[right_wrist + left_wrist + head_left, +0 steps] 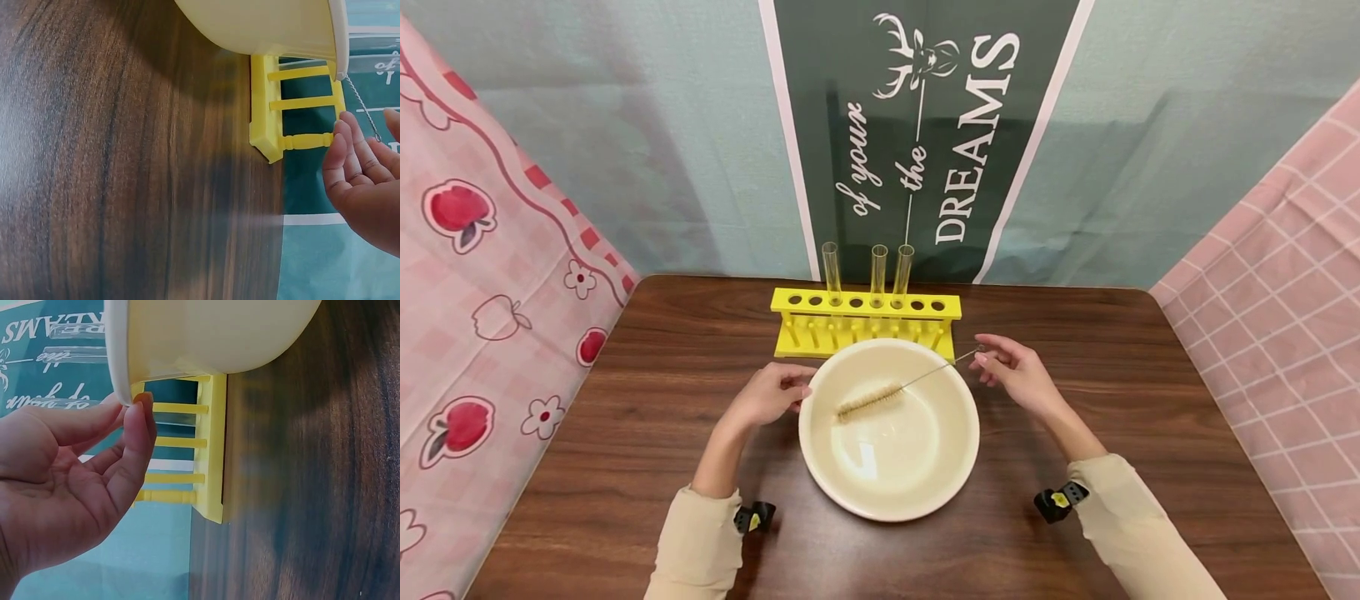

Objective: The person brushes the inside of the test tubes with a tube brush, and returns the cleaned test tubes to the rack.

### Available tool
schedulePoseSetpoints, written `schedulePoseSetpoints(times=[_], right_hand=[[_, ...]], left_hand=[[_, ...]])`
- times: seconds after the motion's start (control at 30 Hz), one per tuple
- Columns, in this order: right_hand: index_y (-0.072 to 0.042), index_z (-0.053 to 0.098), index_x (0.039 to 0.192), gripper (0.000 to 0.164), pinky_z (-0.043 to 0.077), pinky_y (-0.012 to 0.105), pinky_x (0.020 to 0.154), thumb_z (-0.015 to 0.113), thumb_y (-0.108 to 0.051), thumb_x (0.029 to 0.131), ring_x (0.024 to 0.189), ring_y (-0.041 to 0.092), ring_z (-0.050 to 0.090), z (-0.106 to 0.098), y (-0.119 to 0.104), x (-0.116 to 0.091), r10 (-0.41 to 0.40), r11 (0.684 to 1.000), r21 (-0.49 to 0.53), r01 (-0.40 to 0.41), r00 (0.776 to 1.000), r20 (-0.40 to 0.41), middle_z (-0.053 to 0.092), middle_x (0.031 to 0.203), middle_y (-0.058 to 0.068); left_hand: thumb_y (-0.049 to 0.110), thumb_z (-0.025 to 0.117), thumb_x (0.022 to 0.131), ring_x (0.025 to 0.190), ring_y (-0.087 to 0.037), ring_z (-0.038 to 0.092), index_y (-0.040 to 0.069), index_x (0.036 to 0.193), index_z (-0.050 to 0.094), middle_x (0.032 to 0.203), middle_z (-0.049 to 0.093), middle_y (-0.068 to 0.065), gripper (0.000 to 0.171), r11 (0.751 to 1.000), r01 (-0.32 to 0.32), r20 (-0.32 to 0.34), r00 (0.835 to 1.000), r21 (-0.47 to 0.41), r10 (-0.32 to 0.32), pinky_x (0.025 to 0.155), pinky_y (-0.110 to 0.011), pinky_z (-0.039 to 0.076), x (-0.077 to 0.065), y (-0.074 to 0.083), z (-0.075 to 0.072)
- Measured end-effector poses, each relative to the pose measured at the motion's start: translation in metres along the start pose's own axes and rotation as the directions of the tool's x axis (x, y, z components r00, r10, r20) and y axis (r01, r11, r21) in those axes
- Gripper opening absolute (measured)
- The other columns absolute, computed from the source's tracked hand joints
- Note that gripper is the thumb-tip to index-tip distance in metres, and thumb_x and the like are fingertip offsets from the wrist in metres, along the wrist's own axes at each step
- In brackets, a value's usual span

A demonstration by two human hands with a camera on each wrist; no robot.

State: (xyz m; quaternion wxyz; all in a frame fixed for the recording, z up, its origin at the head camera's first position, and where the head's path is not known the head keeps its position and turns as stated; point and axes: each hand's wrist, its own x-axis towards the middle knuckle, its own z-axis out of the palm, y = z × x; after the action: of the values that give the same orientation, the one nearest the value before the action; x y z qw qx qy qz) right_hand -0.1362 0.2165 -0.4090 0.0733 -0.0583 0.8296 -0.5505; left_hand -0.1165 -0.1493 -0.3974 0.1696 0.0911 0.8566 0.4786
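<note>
The worktop is dark brown with streaked wood grain running left to right, and its far corners are rounded. Directly on it stands a round cream basin, upright, its wall curving inward toward the bottom. Just beyond the basin, between it and the worktop's far edge, stands a yellow rack. The rack's left end reaches out past the basin's left side, while its right end stops short of the basin's right side. Whether the two touch cannot be told. On the near side of the basin, the surface carries a pale sheen.
</note>
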Motion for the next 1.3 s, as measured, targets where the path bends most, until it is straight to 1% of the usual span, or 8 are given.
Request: schedulePoseSetpoints(times=[0.13, 0.27, 0.4, 0.57, 0.67, 0.8, 1.0, 1.3], right_hand=[[0.003, 0.056, 0.117, 0.031, 0.051, 0.035, 0.066, 0.055, -0.014, 0.091, 0.073, 0.025, 0.058, 0.001, 0.001, -0.001, -0.015, 1.0, -0.015, 0.015, 1.0, -0.017, 0.062, 0.088, 0.019], [0.008, 0.061, 0.105, 0.023, 0.05, 0.036, 0.063, 0.056, -0.009, 0.09, 0.068, 0.02, 0.056, 0.002, 0.003, -0.003, -0.022, 0.999, -0.049, 0.02, 0.999, -0.037, 0.061, 0.079, 0.016], [0.008, 0.062, 0.101, 0.022, 0.049, 0.035, 0.061, 0.057, -0.01, 0.09, 0.065, 0.017, 0.054, 0.001, 0.003, -0.004, -0.004, 0.997, -0.083, 0.001, 0.999, -0.038, 0.061, 0.079, 0.019], [0.006, 0.064, 0.099, 0.022, 0.049, 0.035, 0.061, 0.058, -0.013, 0.089, 0.065, 0.019, 0.053, -0.001, 0.004, -0.006, 0.014, 0.993, -0.116, -0.017, 1.0, -0.025, 0.061, 0.077, 0.016], [0.005, 0.064, 0.096, 0.021, 0.049, 0.038, 0.061, 0.059, -0.014, 0.089, 0.065, 0.019, 0.054, -0.002, 0.005, -0.007, 0.014, 0.991, -0.132, -0.015, 1.0, -0.012, 0.06, 0.073, 0.01], [0.007, 0.063, 0.094, 0.022, 0.049, 0.04, 0.061, 0.059, -0.014, 0.089, 0.064, 0.019, 0.053, -0.003, 0.005, -0.009, 0.02, 0.991, -0.135, -0.018, 1.0, 0.013, 0.059, 0.071, 0.009], [0.009, 0.062, 0.093, 0.024, 0.049, 0.034, 0.058, 0.061, -0.014, 0.088, 0.064, 0.018, 0.054, -0.005, -0.001, -0.013, 0.053, 0.99, -0.135, -0.045, 0.997, 0.05, 0.058, 0.07, 0.009], [0.007, 0.063, 0.088, 0.014, 0.047, 0.027, 0.056, 0.058, -0.007, 0.088, 0.066, 0.025, 0.055, -0.006, -0.003, -0.014, 0.063, 0.987, -0.151, -0.051, 0.995, 0.074, 0.057, 0.069, 0.011]], left_hand=[[0.0, 0.056, 0.088, 0.066, -0.018, 0.06, -0.008, 0.116, 0.057, 0.08, 0.063, -0.01, 0.029, 1.0, 0.011, -0.046, 0.999, 0.019, -0.01, 0.066, -0.04, 0.051, 0.004, -0.001, 0.002], [0.001, 0.057, 0.087, 0.067, -0.022, 0.06, -0.005, 0.113, 0.06, 0.081, 0.064, -0.01, 0.027, 0.998, 0.033, -0.104, 0.994, 0.054, -0.027, 0.062, -0.033, 0.05, 0.008, 0.001, 0.004], [0.002, 0.058, 0.087, 0.067, -0.024, 0.06, -0.004, 0.11, 0.063, 0.084, 0.065, -0.012, 0.024, 0.997, 0.043, -0.137, 0.99, 0.071, -0.033, 0.06, -0.032, 0.05, 0.011, 0.003, 0.004], [0.003, 0.058, 0.087, 0.066, -0.02, 0.06, -0.004, 0.109, 0.063, 0.086, 0.066, -0.013, 0.023, 0.997, 0.033, -0.128, 0.992, 0.073, -0.024, 0.063, -0.036, 0.051, 0.013, 0.004, 0.002], [0.003, 0.058, 0.088, 0.066, -0.017, 0.06, -0.004, 0.11, 0.063, 0.087, 0.066, -0.013, 0.024, 0.997, 0.03, -0.121, 0.992, 0.074, -0.021, 0.062, -0.034, 0.051, 0.013, 0.004, 0.002], [0.005, 0.058, 0.088, 0.066, -0.016, 0.06, -0.003, 0.111, 0.062, 0.087, 0.065, -0.012, 0.025, 0.996, 0.032, -0.13, 0.991, 0.086, -0.021, 0.06, -0.029, 0.05, 0.015, 0.003, 0.003], [0.006, 0.057, 0.089, 0.068, -0.023, 0.06, -0.002, 0.11, 0.063, 0.083, 0.065, -0.01, 0.024, 0.994, 0.04, -0.15, 0.988, 0.104, -0.024, 0.059, -0.029, 0.048, 0.017, 0.003, 0.004], [0.013, 0.056, 0.09, 0.069, -0.02, 0.058, -0.001, 0.114, 0.061, 0.08, 0.063, -0.006, 0.027, 0.988, 0.062, -0.131, 0.99, 0.143, -0.043, 0.06, -0.028, 0.047, 0.016, 0.001, 0.003]])
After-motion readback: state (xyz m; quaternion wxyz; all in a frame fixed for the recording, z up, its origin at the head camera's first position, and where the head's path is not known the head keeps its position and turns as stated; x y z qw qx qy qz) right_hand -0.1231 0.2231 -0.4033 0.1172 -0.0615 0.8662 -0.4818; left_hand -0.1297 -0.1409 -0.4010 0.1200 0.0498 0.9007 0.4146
